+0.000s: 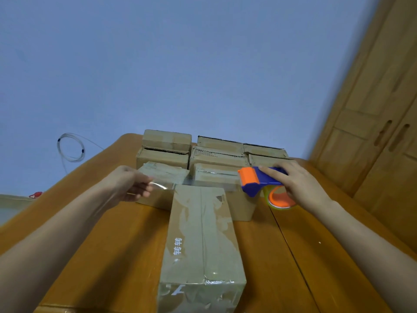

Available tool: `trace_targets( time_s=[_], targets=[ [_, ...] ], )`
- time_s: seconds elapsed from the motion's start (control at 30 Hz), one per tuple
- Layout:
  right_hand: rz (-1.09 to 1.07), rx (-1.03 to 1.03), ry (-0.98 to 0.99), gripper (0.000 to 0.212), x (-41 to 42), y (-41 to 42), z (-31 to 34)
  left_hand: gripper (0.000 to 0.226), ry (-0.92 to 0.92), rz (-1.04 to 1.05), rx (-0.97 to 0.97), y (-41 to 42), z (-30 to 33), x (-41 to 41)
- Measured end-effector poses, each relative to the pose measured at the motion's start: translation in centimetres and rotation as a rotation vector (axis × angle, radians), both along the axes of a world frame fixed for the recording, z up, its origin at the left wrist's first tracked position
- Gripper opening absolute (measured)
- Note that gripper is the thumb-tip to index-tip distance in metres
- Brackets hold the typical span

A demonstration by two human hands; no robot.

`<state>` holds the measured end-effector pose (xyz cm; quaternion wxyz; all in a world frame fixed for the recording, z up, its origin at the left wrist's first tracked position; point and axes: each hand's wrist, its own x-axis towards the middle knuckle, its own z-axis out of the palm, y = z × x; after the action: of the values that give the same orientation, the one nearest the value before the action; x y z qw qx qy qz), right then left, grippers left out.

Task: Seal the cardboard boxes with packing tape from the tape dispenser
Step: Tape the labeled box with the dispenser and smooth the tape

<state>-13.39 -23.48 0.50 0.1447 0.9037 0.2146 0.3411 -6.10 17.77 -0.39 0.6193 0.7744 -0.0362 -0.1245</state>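
Left hand (133, 186) pinches the tape (171, 182) end, right hand (297, 184) grips the dispenser (259, 180), stretching the strip taut above the box (200, 240) on the counter (112, 233) for sealing.

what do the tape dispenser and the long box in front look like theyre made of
Tape dispenser: seems to be moulded plastic, smooth with a slight sheen, in solid blue and orange; the right hand grips it. Long box: brown cardboard, matt, with glossy clear tape along its top, judging by the shiny wrinkles at the near edge.
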Motion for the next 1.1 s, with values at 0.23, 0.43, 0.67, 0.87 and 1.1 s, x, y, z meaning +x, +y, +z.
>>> trace_targets(
  time_s=[0.23, 0.43, 0.67, 0.87, 1.1],
  targets=[
    [-0.028, -0.029, 0.001, 0.092, 0.2, -0.5, 0.6, 0.016, -0.022, -0.010, -0.023, -0.1, -0.1, 0.5],
    [-0.061, -0.070, -0.004, 0.094, 0.4, -1.0, 0.3, 0.018, -0.029, -0.068, -0.019, -0.8, -0.7, 0.3],
    [-0.073, -0.046, 0.017, 0.094, 0.5, -1.6, -1.0, 0.022, -0.120, 0.008, -0.003, -2.1, -1.5, 0.0],
    [-0.083, 0.000, 0.007, 0.094, 0.4, -1.6, -1.6, 0.029, -0.090, 0.036, -0.087, -2.3, -2.0, 0.7],
    [-0.082, 0.012, 0.007, 0.092, 0.4, -1.3, -1.9, 0.029, -0.148, 0.045, -0.088, -2.0, -2.3, 0.9]
  ],
)
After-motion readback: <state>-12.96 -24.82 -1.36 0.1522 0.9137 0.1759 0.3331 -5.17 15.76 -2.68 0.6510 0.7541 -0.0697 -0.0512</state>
